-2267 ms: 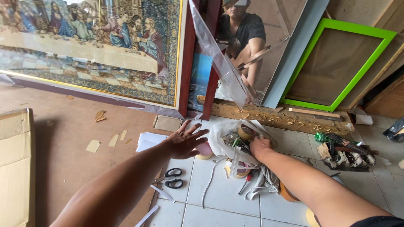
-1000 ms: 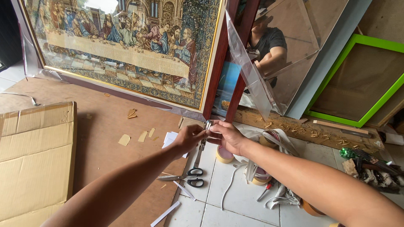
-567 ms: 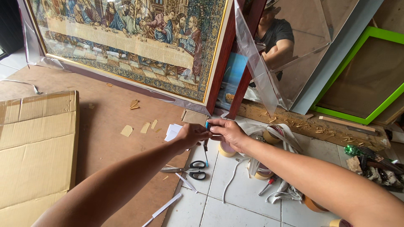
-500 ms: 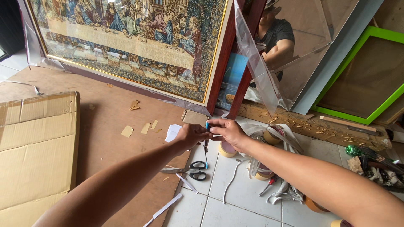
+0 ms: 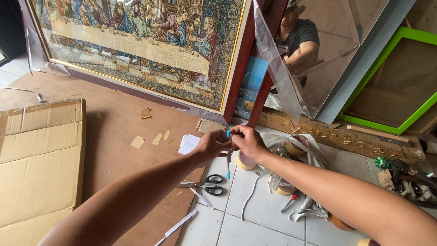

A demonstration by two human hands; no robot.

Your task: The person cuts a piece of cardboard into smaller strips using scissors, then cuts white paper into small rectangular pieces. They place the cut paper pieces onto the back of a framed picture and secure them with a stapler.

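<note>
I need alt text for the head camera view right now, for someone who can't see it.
Two bare hands, left hand and right hand, meet over a tiled floor, pinching a thin blue-tipped tool that hangs down between them. Black scissors and a tape roll lie just below, with a large framed tapestry leaning behind and flattened cardboard at left.

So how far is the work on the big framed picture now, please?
Done: the framed tapestry picture leans upright, with clear plastic wrap hanging loose at its corner. In hand: the left hand and right hand meet over a small blue-tipped tool just below that corner. Left: scissors and tape rolls lie unused on the floor, and the wrap looks unfastened.
</note>
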